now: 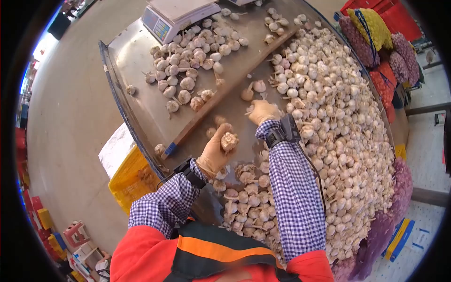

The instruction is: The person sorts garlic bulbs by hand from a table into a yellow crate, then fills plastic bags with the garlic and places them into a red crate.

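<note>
My left hand, gloved, is closed around a garlic bulb that shows between thumb and fingers. More bulbs lie just beyond it, partly blurred. My right hand, also gloved, is low over the metal table, its fingers curled together; what they hold, if anything, is hidden. Just past its knuckles lie two loose bulbs, the nearer one a brownish bulb. A large heap of garlic fills the table's right side, close to my right hand. Smaller bulbs lie in front of my body.
A wooden bar crosses the table diagonally. Beyond it are a pile of garlic and a digital scale. A yellow crate stands by the left edge. Filled mesh sacks are at the far right.
</note>
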The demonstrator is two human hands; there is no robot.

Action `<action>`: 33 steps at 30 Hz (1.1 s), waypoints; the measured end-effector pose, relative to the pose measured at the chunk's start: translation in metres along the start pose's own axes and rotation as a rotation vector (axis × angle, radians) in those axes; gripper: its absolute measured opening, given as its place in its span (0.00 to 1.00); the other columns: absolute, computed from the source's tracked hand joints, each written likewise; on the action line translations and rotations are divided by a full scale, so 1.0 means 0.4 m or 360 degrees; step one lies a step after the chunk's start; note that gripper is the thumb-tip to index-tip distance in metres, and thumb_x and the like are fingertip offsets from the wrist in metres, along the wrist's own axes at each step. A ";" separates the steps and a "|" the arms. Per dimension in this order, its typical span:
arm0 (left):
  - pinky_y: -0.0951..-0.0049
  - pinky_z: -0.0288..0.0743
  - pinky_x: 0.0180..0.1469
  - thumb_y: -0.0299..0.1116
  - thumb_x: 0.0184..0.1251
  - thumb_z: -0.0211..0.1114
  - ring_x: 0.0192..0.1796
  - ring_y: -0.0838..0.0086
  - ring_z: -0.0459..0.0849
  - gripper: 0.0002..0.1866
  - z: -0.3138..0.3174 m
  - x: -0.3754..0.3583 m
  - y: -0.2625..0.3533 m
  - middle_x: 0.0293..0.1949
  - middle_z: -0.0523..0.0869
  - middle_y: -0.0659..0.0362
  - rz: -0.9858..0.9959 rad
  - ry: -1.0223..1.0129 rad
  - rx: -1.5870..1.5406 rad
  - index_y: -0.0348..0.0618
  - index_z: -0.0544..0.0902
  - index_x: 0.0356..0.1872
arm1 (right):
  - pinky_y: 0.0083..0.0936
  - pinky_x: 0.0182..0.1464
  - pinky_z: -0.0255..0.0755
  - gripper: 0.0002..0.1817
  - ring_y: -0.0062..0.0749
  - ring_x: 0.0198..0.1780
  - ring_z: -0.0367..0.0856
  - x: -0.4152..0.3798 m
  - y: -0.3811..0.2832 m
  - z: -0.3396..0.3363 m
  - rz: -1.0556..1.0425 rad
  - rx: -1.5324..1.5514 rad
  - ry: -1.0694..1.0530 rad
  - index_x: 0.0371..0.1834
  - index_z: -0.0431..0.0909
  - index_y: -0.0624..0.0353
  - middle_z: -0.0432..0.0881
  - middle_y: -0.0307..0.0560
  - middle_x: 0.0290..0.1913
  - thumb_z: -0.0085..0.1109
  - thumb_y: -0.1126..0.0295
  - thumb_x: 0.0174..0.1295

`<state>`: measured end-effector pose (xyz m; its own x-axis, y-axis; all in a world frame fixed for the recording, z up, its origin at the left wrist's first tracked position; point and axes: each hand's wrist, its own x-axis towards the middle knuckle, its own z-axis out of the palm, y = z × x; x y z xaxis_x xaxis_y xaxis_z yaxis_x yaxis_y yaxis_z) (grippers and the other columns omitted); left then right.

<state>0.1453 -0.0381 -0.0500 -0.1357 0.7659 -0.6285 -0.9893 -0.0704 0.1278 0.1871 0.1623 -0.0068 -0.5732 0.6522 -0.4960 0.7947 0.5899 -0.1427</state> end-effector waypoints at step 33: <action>0.76 0.82 0.39 0.40 0.75 0.56 0.40 0.77 0.85 0.13 0.066 -0.367 -0.355 0.41 0.86 0.61 -0.0762 -0.0572 0.0707 0.42 0.79 0.48 | 0.22 0.44 0.71 0.11 0.27 0.41 0.77 -0.922 0.130 0.311 -0.0026 0.1843 0.1143 0.44 0.83 0.59 0.80 0.40 0.38 0.59 0.63 0.69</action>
<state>0.3070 -0.1236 0.0443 0.4062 0.8148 -0.4136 -0.8104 0.5303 0.2490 0.4645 -0.1067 0.0621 -0.2782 0.9604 0.0129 0.2940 0.0980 -0.9508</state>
